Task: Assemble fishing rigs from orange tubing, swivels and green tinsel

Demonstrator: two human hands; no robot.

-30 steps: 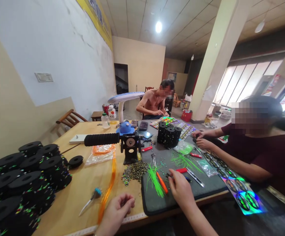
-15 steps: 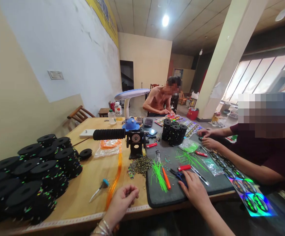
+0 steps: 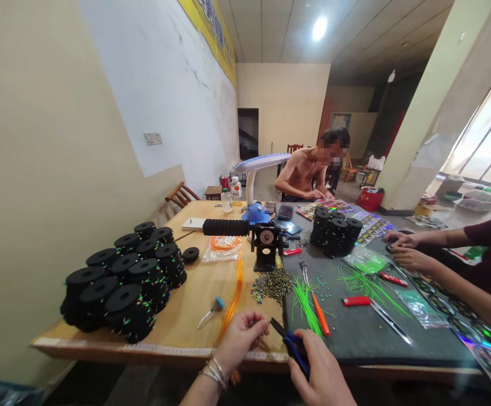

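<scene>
My left hand (image 3: 242, 343), with bracelets at its wrist, is closed in a pinch over the table's front edge; whatever lies between its fingertips is too small to make out. Dark pliers with blue handles (image 3: 295, 351) are gripped in my right hand (image 3: 319, 369), their jaws pointing at my left fingertips. Orange strands (image 3: 233, 299) hang down the wood beside my left hand. Just beyond both hands lies a pile of small dark and gold beads (image 3: 274, 286). Cut green strands (image 3: 306, 307) and an orange-handled tool (image 3: 322, 318) rest on the grey mat (image 3: 355, 344).
Stacked black foam spools (image 3: 122, 270) fill the left side. A black-handled winding device (image 3: 265, 245) stands mid-table before a blue-based lamp (image 3: 256, 213). A red lighter (image 3: 356, 301) and tweezers (image 3: 391, 321) lie on the mat. Two other people work at the far side and right.
My right hand has picked up the pliers from the mat and brought them left, close to my left hand. My view has swung left.
</scene>
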